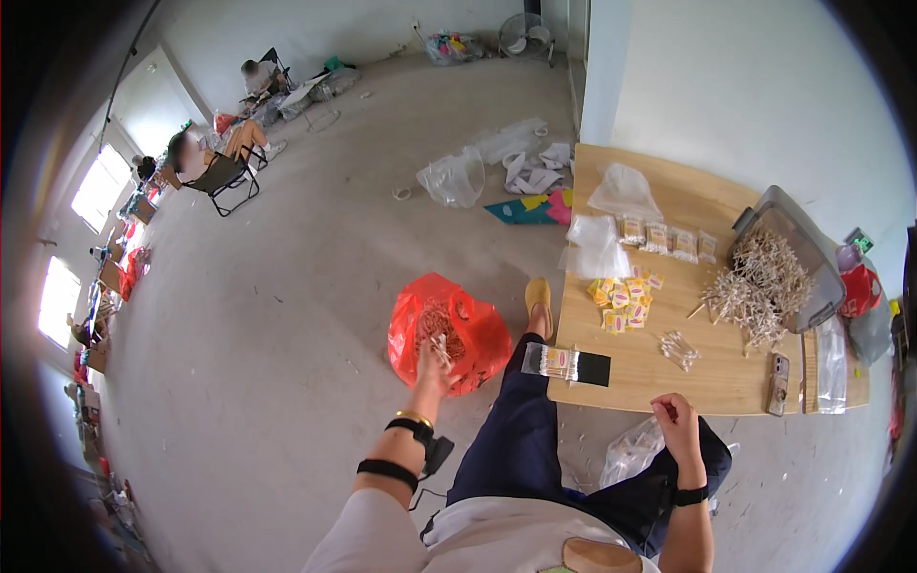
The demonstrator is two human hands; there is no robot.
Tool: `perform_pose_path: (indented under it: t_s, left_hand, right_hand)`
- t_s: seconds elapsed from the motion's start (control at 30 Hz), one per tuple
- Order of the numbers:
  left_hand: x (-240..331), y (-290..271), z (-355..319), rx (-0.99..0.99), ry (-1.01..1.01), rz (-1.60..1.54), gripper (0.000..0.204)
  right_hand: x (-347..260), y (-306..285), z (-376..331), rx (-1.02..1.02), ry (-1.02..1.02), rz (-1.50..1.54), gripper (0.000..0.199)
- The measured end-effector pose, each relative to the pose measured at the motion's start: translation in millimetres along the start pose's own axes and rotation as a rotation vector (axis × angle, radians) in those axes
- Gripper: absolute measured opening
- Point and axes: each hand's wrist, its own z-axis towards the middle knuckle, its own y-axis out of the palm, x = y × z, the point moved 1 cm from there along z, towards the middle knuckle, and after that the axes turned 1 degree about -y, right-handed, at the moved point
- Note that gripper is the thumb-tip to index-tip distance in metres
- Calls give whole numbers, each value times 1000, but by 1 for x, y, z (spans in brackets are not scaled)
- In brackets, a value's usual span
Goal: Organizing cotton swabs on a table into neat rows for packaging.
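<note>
Red crinkled plastic bag sits open on the grey concrete floor, left of the low wooden table. Left hand reaches into its mouth, pinching a few pale sticks; the bag's depths are hard to make out. Right hand curls loosely at the table's near edge, its grip unclear, above a clear bag. Open floor stretches leftward.

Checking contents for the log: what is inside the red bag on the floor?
The red bag holds a heap of pale wooden sticks; the left hand reaches in among them. The bag's folds hide whatever lies deeper.
</note>
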Motion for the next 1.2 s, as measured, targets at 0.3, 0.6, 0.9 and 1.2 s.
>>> perform_pose_path:
  t_s: [0.3, 0.6, 0.9, 1.2]
  left_hand:
    - [-75, -17, -18, 15, -23, 839, 50]
    - [-100, 170, -128, -692, 720, 1268, 18]
    - [-202, 305, -101, -1059, 1228, 1526, 64]
    - [-252, 349, -44, -999, 1482, 2081, 85]
  right_hand:
    - [25, -11, -9, 91, 55, 9, 14]
    - [79, -33, 1, 169, 131, 5, 17]
    - [98, -33, 20, 370, 108, 27, 21]
    - [111, -43, 28, 424, 185, 142, 19]
